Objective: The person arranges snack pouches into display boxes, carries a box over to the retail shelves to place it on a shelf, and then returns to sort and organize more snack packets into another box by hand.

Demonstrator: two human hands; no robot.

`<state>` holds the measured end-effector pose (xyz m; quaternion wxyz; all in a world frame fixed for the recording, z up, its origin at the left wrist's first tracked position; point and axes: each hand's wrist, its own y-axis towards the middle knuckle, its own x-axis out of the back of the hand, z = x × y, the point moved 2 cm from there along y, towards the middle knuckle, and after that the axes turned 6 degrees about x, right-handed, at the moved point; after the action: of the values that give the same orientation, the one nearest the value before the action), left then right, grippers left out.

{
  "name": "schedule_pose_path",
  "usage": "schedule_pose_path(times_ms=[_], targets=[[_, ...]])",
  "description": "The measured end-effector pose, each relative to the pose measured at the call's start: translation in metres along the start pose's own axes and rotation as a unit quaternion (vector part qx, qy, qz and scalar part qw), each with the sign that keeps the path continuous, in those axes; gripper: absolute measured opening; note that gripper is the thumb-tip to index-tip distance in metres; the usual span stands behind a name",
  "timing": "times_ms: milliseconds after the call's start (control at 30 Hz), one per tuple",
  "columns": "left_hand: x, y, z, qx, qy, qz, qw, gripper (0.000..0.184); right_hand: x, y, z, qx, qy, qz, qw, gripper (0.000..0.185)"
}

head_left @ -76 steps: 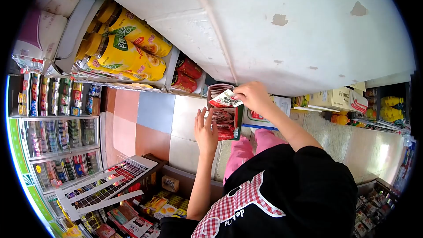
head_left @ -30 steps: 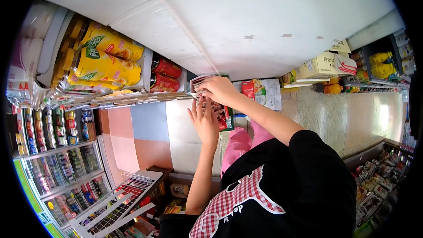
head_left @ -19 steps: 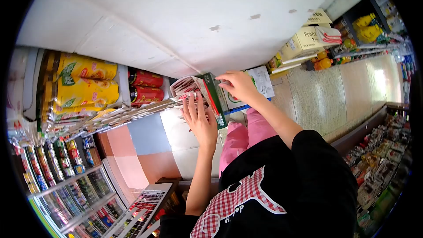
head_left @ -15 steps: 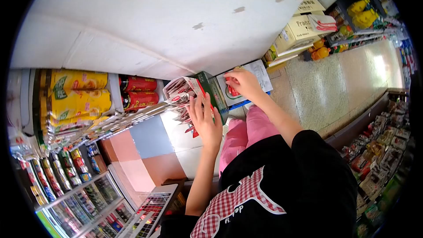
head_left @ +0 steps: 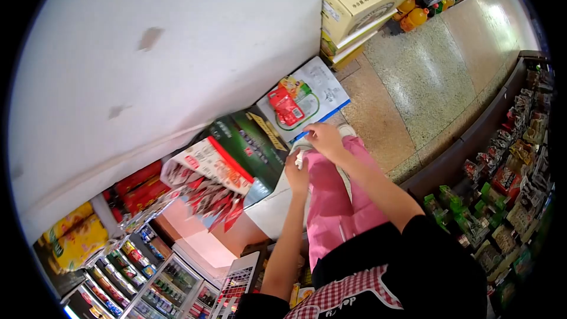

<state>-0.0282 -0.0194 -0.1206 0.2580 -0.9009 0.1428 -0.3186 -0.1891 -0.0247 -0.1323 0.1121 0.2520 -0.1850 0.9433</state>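
Note:
Small red packets [head_left: 286, 106], with a yellow-and-green one beside them, lie on a grey-white carton [head_left: 323, 85]. My right hand [head_left: 326, 140] is just off the carton's blue front edge, fingers loosely bent and nothing visible in them. Lower and to the left, my left hand [head_left: 297, 172] is raised in front of the green box [head_left: 253, 142], above my shoe; its fingers are slightly apart and I see nothing held. A white-and-red display box [head_left: 214, 164] leans tilted by the green box, with several red-and-white packets [head_left: 208, 199] spilling from its open side.
A stacked cream carton [head_left: 360, 0] stands by the white wall [head_left: 177, 59]. Orange bottles [head_left: 413, 19] are behind it. Shelves of snack packets [head_left: 502, 195] line the right side. Yellow packs [head_left: 82, 242] and a glass-front case [head_left: 171, 283] are at the left.
My right hand has left the red packets and drawn back past the carton's edge. My left hand has come away from the display box toward it. The view has shifted.

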Motion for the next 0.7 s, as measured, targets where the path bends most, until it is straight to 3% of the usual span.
schedule_pose_path(times_ms=[67, 233, 400, 533, 700], targets=[[-0.032, 0.048, 0.055, 0.083, -0.032, 0.023, 0.996, 0.041, -0.004, -0.011, -0.018, -0.008, 0.055, -0.009, 0.998, 0.020], [-0.076, 0.144, 0.167, 0.104, -0.015, -0.023, 0.994, 0.051, 0.005, -0.031, -0.059, -0.017, 0.090, 0.008, 0.996, 0.022], [-0.093, 0.213, 0.218, 0.093, 0.043, -0.057, 0.993, 0.057, 0.027, -0.040, -0.104, -0.057, 0.123, -0.006, 0.991, 0.023], [-0.110, 0.245, 0.230, 0.109, -0.036, -0.066, 0.991, 0.057, 0.032, -0.035, -0.128, -0.088, 0.140, -0.005, 0.986, 0.024], [-0.134, 0.274, 0.241, 0.148, -0.115, -0.145, 0.972, 0.048, 0.025, -0.032, -0.135, -0.095, 0.162, 0.004, 0.982, 0.024]])
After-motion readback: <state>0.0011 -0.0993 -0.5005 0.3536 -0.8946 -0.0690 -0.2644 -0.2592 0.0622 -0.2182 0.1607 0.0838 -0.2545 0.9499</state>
